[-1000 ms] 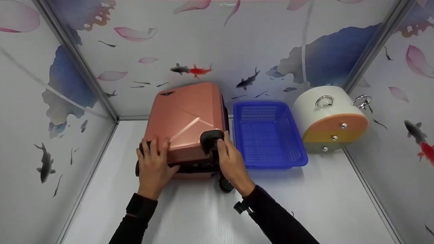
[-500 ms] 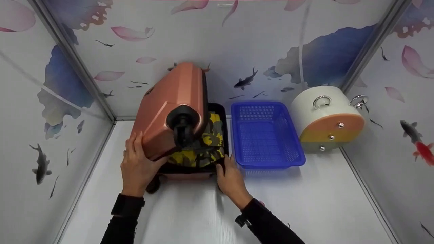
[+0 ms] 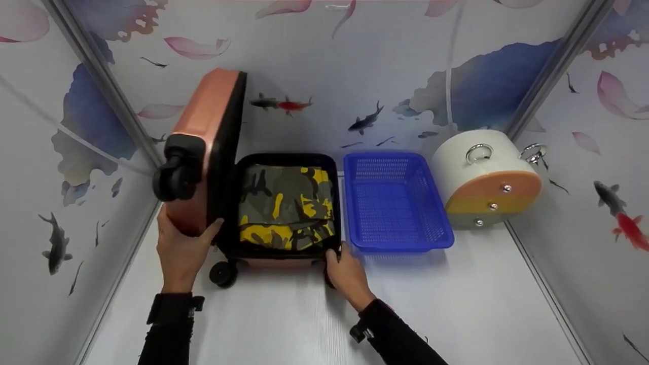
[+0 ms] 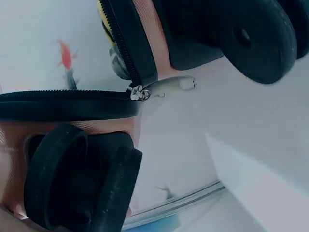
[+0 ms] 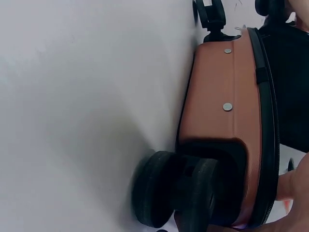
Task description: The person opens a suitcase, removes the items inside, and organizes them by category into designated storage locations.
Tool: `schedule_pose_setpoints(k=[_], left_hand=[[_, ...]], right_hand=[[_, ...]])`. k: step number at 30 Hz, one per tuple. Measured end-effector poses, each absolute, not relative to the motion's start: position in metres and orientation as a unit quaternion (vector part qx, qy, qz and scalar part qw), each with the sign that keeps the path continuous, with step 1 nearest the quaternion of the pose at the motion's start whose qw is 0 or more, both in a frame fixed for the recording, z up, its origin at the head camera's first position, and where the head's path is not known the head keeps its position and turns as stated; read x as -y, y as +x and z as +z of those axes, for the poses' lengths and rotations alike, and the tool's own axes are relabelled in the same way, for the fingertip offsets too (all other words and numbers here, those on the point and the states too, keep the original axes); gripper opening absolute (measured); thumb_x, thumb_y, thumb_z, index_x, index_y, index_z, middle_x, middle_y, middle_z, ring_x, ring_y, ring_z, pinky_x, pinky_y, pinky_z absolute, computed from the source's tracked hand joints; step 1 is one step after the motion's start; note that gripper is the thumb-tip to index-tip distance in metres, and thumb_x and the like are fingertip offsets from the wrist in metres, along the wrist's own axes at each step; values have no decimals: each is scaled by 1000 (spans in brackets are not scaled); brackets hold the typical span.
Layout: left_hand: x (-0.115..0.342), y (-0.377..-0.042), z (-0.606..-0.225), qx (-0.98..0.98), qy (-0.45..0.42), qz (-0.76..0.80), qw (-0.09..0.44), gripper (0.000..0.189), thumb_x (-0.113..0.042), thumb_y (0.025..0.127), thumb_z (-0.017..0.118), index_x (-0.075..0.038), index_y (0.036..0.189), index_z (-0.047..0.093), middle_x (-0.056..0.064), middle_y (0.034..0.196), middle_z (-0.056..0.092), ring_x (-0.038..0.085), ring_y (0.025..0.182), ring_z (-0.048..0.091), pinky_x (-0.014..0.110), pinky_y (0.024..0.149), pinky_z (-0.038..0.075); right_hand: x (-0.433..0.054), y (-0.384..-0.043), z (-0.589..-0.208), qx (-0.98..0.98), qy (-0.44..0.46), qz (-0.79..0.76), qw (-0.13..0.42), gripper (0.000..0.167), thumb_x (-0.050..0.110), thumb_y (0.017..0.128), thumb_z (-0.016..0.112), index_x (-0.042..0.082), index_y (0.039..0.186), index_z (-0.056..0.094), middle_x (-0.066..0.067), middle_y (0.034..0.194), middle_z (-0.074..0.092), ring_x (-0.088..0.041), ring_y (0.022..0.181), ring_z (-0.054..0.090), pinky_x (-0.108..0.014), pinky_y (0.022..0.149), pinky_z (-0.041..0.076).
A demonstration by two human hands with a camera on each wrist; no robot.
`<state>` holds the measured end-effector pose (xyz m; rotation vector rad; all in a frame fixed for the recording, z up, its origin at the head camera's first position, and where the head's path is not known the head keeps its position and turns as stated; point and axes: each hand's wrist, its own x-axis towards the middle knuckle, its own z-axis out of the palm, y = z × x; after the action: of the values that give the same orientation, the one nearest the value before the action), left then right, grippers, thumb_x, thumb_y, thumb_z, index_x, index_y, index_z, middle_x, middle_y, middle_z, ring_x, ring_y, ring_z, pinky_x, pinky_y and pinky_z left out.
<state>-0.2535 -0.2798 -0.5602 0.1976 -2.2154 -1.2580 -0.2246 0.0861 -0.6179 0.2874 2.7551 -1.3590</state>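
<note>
A rose-gold suitcase point(image 3: 276, 263) lies on the white surface, its lid point(image 3: 210, 106) standing nearly upright on the left. Folded camouflage clothing point(image 3: 286, 197) in grey, black and yellow fills the base. My left hand point(image 3: 181, 251) grips the lid's near edge, thumb on the black rim side and fingers round the outer shell. At the base's near right corner, my right hand point(image 3: 350, 276) holds the rim; in the right wrist view its fingers curl round the corner by a black wheel point(image 5: 174, 188). The left wrist view shows a zipper pull point(image 4: 138, 93) at the zipper's end.
A blue plastic basket point(image 3: 400, 247) stands just right of the suitcase. Beyond it sits a white rounded drawer box point(image 3: 471, 147) with orange, yellow and green drawers. Printed wall panels point(image 3: 324, 50) enclose the back and both sides.
The lid has swung up and left from lying over the base, uncovering the clothing. My left hand moved left with it; my right hand dropped from the lid's corner to the base's corner.
</note>
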Motion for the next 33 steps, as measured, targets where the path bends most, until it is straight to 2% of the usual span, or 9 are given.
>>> schedule_pose_setpoints(k=[3,5,7,11,15,22,28,33], left_hand=[[283,-256,-561,809,99,-511,273,117,-53,85,95,-36,174,22,8,165,53,29,147,58,56,119,48],[285,-257,-563,794,112,-536,263,113,-53,89,91,-29,175,20,12,163,54,29,146,57,53,120,46],[288,-257,-566,780,130,-558,252,110,-54,93,86,-23,174,19,16,161,54,30,145,57,51,120,44],[295,-252,-575,755,178,-595,211,108,-61,100,75,-17,175,12,24,163,49,36,145,53,53,122,39],[306,-248,-581,735,212,-624,161,111,-71,101,65,-15,177,5,23,172,38,37,153,45,54,128,34],[318,-247,-593,702,247,-657,120,108,-77,102,55,-13,176,11,15,174,33,29,153,42,49,129,32],[325,-242,-603,680,264,-680,76,101,-79,105,45,-10,175,24,16,178,30,34,159,40,50,131,32],[331,-236,-609,650,262,-713,13,105,-83,104,37,-11,178,17,15,183,25,39,161,43,47,140,21]], right_hand=[[-89,-225,-623,-897,91,-433,-3,55,40,114,47,-1,148,62,-32,137,72,-49,129,70,-61,111,54],[-91,-224,-627,-899,92,-428,-26,45,38,115,48,1,126,71,-29,123,76,-48,119,73,-61,104,57],[-93,-224,-631,-900,92,-424,-46,40,36,115,49,6,104,72,-27,111,78,-47,113,75,-61,98,58],[-98,-224,-636,-899,92,-425,-51,43,38,116,50,12,85,65,-25,110,78,-47,113,75,-61,98,57],[-100,-225,-636,-903,82,-418,-50,45,38,116,49,12,85,67,-27,115,79,-50,117,74,-62,101,56],[-98,-225,-633,-903,79,-421,-42,45,38,116,48,12,85,66,-26,113,78,-48,116,75,-60,102,57],[-99,-225,-632,-902,77,-424,-35,43,38,116,48,13,85,65,-24,109,78,-44,113,76,-59,99,58],[-99,-225,-633,-902,83,-422,-20,43,39,117,46,14,87,64,-20,104,77,-39,106,76,-57,95,58]])
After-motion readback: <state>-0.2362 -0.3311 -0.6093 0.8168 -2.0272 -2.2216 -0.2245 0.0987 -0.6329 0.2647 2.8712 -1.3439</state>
